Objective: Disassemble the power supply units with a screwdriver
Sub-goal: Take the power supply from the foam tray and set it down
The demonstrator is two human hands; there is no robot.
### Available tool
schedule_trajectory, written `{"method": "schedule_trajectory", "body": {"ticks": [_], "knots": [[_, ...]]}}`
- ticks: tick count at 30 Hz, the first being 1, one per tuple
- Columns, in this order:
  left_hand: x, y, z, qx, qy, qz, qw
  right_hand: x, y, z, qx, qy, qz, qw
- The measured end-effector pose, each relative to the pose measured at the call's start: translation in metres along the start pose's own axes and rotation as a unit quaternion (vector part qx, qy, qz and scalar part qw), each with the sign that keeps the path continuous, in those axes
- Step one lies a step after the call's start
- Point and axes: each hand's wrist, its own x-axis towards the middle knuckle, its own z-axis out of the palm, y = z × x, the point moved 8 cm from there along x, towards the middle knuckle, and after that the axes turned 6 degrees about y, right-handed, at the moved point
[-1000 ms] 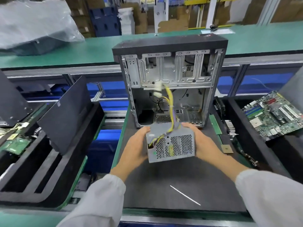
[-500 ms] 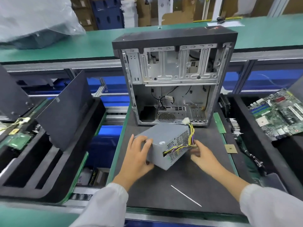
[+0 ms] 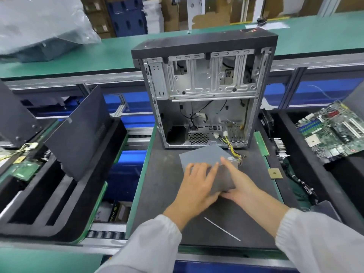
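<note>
Left hand (image 3: pixel 199 186) flat on top of grey power supply unit (image 3: pixel 204 156), fingers straight and spread; right hand (image 3: pixel 238 184) alongside, fingers extended over its near right corner, grip underneath hidden. Unit free of open computer case (image 3: pixel 204 91), lying on dark work mat (image 3: pixel 157 184) just in front, yellow cable bundle (image 3: pixel 231 148) trailing rearward. Step in hand, by judgement: positioning unit for opening. Next: screwdriver, none visible, and exposed cover screws.

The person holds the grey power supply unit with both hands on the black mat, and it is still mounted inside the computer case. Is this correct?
Not quite. The head view shows the power supply unit outside the computer case, lying on the black mat in front of it. The left hand and the right hand do both hold it.
</note>
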Motion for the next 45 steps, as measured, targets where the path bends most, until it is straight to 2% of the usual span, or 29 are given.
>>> {"method": "schedule_trajectory", "body": {"ticks": [2,4,5,7,8,9,11,12,13,14,16,18,21,22,23,25,27,29,33,34,37,39,41,43,45], "knots": [[0.004,-0.025,-0.014,-0.155,0.026,-0.065,0.985,0.008,-0.004,-0.014,-0.013,0.027,-0.018,0.999],[0.000,-0.073,-0.022,-0.266,0.067,-0.226,0.935,0.017,-0.005,-0.023,-0.015,0.023,-0.009,1.000],[-0.009,-0.100,-0.019,-0.301,0.077,-0.336,0.889,0.021,-0.006,-0.026,-0.017,0.014,0.001,1.000],[-0.038,-0.137,0.003,-0.351,0.015,-0.525,0.776,0.029,-0.010,-0.026,-0.043,-0.020,0.019,0.999],[-0.052,-0.142,0.015,-0.371,-0.041,-0.574,0.729,0.034,-0.013,-0.024,-0.071,-0.048,0.026,0.996],[-0.064,-0.141,0.026,-0.394,-0.087,-0.592,0.697,0.038,-0.015,-0.019,-0.105,-0.081,0.031,0.991],[-0.081,-0.133,0.040,-0.447,-0.118,-0.596,0.657,0.046,-0.019,-0.007,-0.164,-0.143,0.036,0.975],[-0.086,-0.128,0.042,-0.460,-0.109,-0.595,0.650,0.048,-0.021,0.000,-0.187,-0.167,0.037,0.967],[-0.091,-0.125,0.042,-0.453,-0.100,-0.596,0.656,0.049,-0.021,0.007,-0.211,-0.180,0.039,0.960],[-0.095,-0.124,0.040,-0.430,-0.096,-0.591,0.676,0.049,-0.022,0.014,-0.240,-0.189,0.035,0.951],[-0.097,-0.120,0.036,-0.366,-0.116,-0.553,0.739,0.050,-0.026,0.027,-0.321,-0.182,-0.028,0.929],[-0.091,-0.114,0.033,-0.316,-0.128,-0.512,0.788,0.053,-0.034,0.030,-0.385,-0.130,-0.138,0.903],[-0.077,-0.103,0.028,-0.266,-0.107,-0.502,0.816,0.059,-0.041,0.015,-0.431,-0.008,-0.267,0.862],[-0.072,-0.100,0.028,-0.254,-0.098,-0.504,0.820,0.057,-0.041,0.014,-0.421,-0.002,-0.290,0.859],[-0.069,-0.098,0.030,-0.242,-0.091,-0.507,0.822,0.057,-0.038,0.016,-0.387,-0.014,-0.280,0.878],[-0.070,-0.099,0.034,-0.231,-0.094,-0.522,0.816,0.062,-0.027,0.015,-0.248,-0.021,-0.172,0.953],[-0.074,-0.104,0.035,-0.229,-0.109,-0.548,0.797,0.064,-0.021,0.010,-0.132,0.001,-0.100,0.986],[-0.077,-0.108,0.035,-0.243,-0.121,-0.577,0.770,0.065,-0.022,0.010,-0.120,0.008,-0.089,0.989],[-0.076,-0.102,0.035,-0.282,-0.161,-0.576,0.750,0.057,-0.024,0.015,-0.222,0.013,-0.096,0.970],[-0.076,-0.101,0.033,-0.301,-0.165,-0.577,0.741,0.051,-0.033,0.021,-0.268,0.008,-0.141,0.953],[-0.078,-0.110,0.012,-0.362,-0.106,-0.612,0.696,0.019,-0.065,0.056,-0.408,-0.020,-0.355,0.841],[-0.078,-0.117,-0.012,-0.375,-0.057,-0.627,0.680,-0.009,-0.066,0.092,-0.448,-0.063,-0.429,0.782],[-0.079,-0.119,-0.036,-0.382,-0.046,-0.616,0.687,-0.033,-0.047,0.134,-0.507,-0.120,-0.450,0.725],[-0.089,-0.120,-0.060,-0.397,-0.038,-0.616,0.679,-0.057,-0.013,0.172,-0.583,-0.184,-0.445,0.654],[-0.110,-0.125,-0.083,-0.397,-0.031,-0.628,0.669,-0.078,0.019,0.197,-0.626,-0.220,-0.433,0.610]]}}
